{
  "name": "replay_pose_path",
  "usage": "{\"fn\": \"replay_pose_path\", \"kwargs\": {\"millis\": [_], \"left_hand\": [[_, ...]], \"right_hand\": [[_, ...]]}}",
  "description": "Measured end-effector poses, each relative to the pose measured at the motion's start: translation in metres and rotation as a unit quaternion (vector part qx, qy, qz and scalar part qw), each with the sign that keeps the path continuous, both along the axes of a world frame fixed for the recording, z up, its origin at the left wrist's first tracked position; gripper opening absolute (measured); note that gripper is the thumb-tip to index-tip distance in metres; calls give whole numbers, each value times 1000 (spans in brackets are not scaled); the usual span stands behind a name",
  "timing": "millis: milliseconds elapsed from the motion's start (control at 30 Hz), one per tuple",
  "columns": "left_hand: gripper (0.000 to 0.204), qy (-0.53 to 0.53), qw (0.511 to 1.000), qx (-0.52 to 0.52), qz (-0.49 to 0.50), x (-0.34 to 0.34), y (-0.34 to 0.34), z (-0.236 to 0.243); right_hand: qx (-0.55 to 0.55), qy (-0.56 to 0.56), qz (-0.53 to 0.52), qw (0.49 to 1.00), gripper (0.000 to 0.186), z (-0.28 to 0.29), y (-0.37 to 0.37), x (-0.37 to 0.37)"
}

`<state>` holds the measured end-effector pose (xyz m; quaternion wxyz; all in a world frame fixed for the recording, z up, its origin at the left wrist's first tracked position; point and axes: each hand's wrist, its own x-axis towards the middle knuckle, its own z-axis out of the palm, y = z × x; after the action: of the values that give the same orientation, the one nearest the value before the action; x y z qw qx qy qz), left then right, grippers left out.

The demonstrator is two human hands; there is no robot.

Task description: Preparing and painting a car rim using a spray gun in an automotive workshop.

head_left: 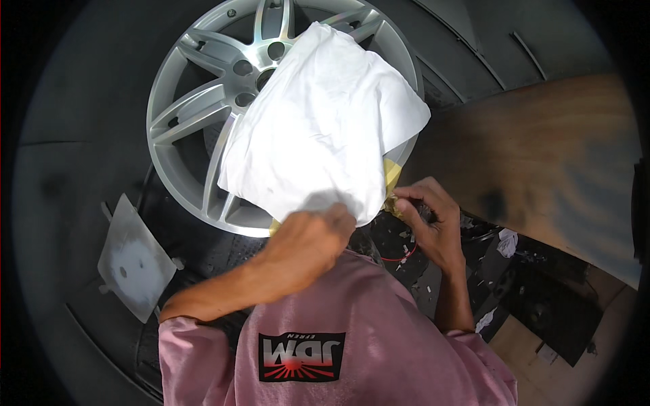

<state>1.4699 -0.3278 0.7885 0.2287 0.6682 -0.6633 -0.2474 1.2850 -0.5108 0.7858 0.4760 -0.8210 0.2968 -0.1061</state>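
A silver alloy wheel (227, 111) with split spokes fills the upper middle. White cloth (311, 128) drapes over its right and near part, covering several spokes. My left hand (315, 233) is closed at the cloth's near edge; the fingertips are partly hidden and seem to grip the fabric. To the right, my right hand (431, 215) pinches a crumpled bit of yellow masking tape (391, 205) between thumb and fingers, just beside the cloth's corner. A flat strip of yellow tape (391, 174) shows on the rim under the cloth's right edge.
A grey-white panel (135, 260) with holes stands at the left. A large wooden board (535, 155) leans at the right. Below it the dark floor holds scraps, a crumpled white paper (506, 242) and a thin red wire (403, 257).
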Motion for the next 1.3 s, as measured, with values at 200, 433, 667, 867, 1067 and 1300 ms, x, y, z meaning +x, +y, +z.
{"fn": "replay_pose_path", "kwargs": {"millis": [200, 433, 667, 867, 1067, 1300], "left_hand": [[13, 102, 977, -131, 137, 69, -27, 57], [15, 62, 898, -418, 124, 120, -50, 86], [60, -28, 974, -187, 123, 86, -23, 6], [53, -67, 978, -182, 77, 77, -31, -37], [22, -34, 978, -155, 135, 98, -37, -29], [24, 13, 993, -106, 51, 80, -21, -27]], "right_hand": [[-187, -150, 92, 966, 74, 34, -12, 75], [-40, -147, 94, 984, 39, 91, -47, 88], [204, -378, -38, 902, 38, 122, -45, 21], [58, -218, -4, 974, 43, 96, -5, -28], [-152, 142, 157, 966, 42, 48, 43, 8], [-290, 210, 163, 919, 54, 7, 74, 52]]}}
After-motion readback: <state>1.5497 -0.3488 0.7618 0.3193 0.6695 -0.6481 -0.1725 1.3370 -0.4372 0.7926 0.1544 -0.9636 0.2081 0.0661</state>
